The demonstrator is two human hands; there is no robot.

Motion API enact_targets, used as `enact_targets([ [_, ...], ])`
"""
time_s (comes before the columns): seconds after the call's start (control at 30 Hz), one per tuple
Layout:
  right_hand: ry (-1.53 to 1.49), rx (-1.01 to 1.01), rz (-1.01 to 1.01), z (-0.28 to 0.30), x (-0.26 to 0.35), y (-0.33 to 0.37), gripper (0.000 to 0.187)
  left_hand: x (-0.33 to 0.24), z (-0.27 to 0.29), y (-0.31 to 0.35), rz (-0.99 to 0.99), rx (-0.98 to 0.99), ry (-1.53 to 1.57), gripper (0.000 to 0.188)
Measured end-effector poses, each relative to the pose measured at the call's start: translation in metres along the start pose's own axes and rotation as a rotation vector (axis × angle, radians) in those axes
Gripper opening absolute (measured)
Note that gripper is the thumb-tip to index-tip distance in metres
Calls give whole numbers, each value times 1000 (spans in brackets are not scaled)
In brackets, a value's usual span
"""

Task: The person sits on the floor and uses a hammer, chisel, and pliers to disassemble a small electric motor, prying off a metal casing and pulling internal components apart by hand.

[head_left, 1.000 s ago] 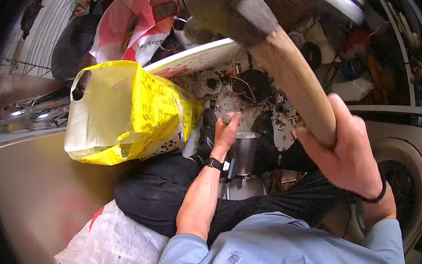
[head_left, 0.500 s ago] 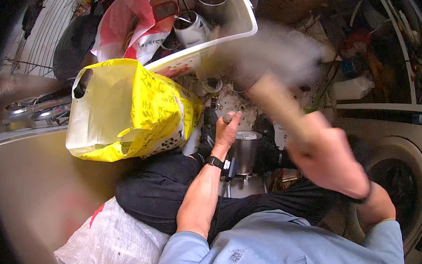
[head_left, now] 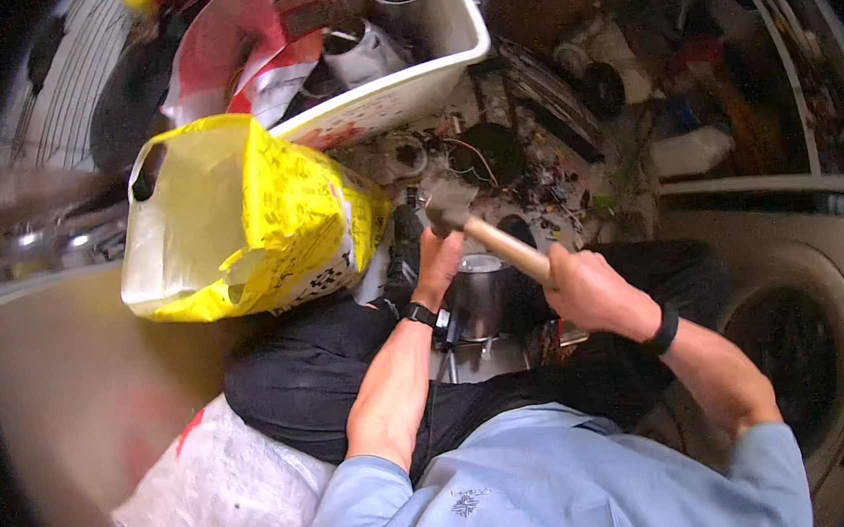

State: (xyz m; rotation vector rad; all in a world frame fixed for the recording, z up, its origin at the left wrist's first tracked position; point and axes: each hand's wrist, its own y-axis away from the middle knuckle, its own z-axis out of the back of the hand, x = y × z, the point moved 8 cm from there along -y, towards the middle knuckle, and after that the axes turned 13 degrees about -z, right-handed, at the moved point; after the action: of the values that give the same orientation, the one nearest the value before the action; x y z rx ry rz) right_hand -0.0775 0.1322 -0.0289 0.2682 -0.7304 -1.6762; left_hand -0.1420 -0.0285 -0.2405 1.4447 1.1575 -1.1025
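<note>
My right hand [head_left: 595,293] is wrapped round the wooden handle of a hammer [head_left: 506,249]. The dull metal hammer head [head_left: 452,204] is down at the top of my left fist, over the end of what it grips. My left hand [head_left: 435,265] is closed upright round a short metal rod; the hammer head now hides the rod's end, and its lower part is out of sight. Just right of that fist, between my legs, stands a shiny metal cylinder [head_left: 482,293] with a pale top. Whether the rod touches it cannot be made out.
A yellow bag [head_left: 303,224] lies open on my left, before a white bin [head_left: 397,90] of metal cans and wrapping. Small scraps and wires [head_left: 546,192] litter the floor ahead. A front-loading washing machine [head_left: 799,331] stands at right, a white woven sack [head_left: 225,481] at lower left.
The hammer has swung down and left from its blurred raised position onto the rod's end at my left fist. My left hand keeps its grip. The whole view has shifted slightly.
</note>
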Motion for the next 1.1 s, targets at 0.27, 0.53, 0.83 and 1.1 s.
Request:
enact_targets([
  [0.27, -244, -360, 153, 145, 82, 65, 22, 9, 20, 4, -13, 64, -150, 43],
  [0.53, -26, -29, 21, 22, 17, -6, 22, -4, 11, -11, -52, 45, -68, 32],
  [0.83, -81, -36, -29, 32, 20, 25, 21, 1, 8, 5, -145, -10, -85, 37],
  [1.1, -205, -216, 62, 109, 45, 49, 24, 7, 16, 18, -67, 87, -124, 43],
])
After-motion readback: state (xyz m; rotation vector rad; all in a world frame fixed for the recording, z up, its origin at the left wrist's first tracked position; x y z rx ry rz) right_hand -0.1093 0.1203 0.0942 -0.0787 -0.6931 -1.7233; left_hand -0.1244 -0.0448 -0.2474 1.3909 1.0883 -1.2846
